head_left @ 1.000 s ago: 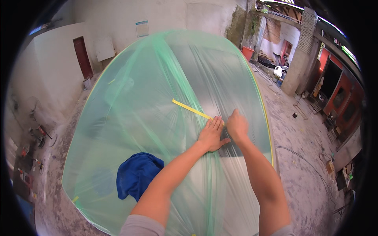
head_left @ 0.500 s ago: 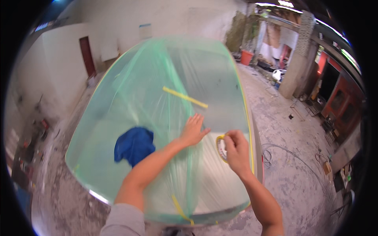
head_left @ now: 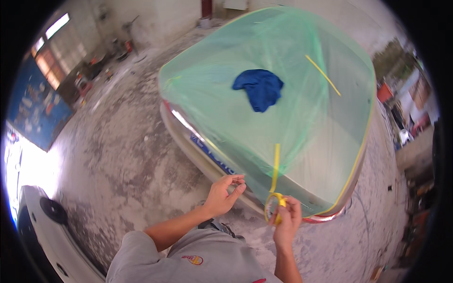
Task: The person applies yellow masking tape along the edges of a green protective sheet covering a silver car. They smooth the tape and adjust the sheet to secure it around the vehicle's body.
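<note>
A roll of yellow masking tape [head_left: 269,207] is gripped in my right hand [head_left: 289,218] by the car's rear edge. A yellow tape strip [head_left: 276,160] on the film lies just above the roll. My left hand [head_left: 223,194] is beside the blue number plate [head_left: 212,153], with fingers stretched out, thumb apart and nothing in them. Thin green plastic masking film [head_left: 212,85] covers the car [head_left: 177,137], its edges lined with yellow tape. On the film lie a crumpled blue cloth [head_left: 259,89] and, farther right, a second yellow tape strip [head_left: 323,75].
Part of a white car [head_left: 54,236] is at the lower left, near a bright doorway. A worn blue panel [head_left: 37,106] stands behind it. Clutter lines the left wall. An orange-red bin [head_left: 384,92] and a concrete pillar [head_left: 417,151] are at the right; a cable crosses the floor.
My view has swung left and down toward the car's rear. Both hands have come back from the middle of the film to the rear edge, the tape roll still in my right hand.
</note>
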Tool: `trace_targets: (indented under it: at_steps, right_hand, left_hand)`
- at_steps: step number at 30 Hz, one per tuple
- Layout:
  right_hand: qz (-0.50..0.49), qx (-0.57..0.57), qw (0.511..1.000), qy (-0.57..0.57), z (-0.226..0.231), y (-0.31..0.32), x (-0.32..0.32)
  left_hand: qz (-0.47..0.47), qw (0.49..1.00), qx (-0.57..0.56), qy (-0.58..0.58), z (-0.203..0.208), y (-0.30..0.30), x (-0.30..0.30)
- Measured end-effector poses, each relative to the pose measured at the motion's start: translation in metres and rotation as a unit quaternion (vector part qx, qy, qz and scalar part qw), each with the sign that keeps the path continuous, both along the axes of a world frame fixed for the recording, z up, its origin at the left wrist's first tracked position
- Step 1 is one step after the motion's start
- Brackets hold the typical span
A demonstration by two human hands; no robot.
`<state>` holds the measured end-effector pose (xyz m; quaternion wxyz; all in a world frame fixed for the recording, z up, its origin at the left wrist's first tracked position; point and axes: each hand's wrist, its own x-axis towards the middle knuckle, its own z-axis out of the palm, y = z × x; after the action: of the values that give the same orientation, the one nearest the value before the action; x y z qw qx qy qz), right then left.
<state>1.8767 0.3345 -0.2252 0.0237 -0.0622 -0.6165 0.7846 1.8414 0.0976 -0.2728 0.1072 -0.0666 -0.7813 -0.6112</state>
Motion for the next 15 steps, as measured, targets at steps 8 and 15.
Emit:
trace_targets:
  at_steps: [8, 15]
  right_hand:
    - [0.251, 0.135, 0.957, -0.051, -0.071, -0.201, -0.024]
    - [0.345, 0.294, 0.891, 0.001, -0.112, -0.414, -0.033]
  left_hand:
    - [0.093, 0.979, 0.146, -0.108, -0.062, -0.141, 0.051]
    - [0.114, 0.951, 0.197, -0.207, -0.123, -0.336, 0.064]
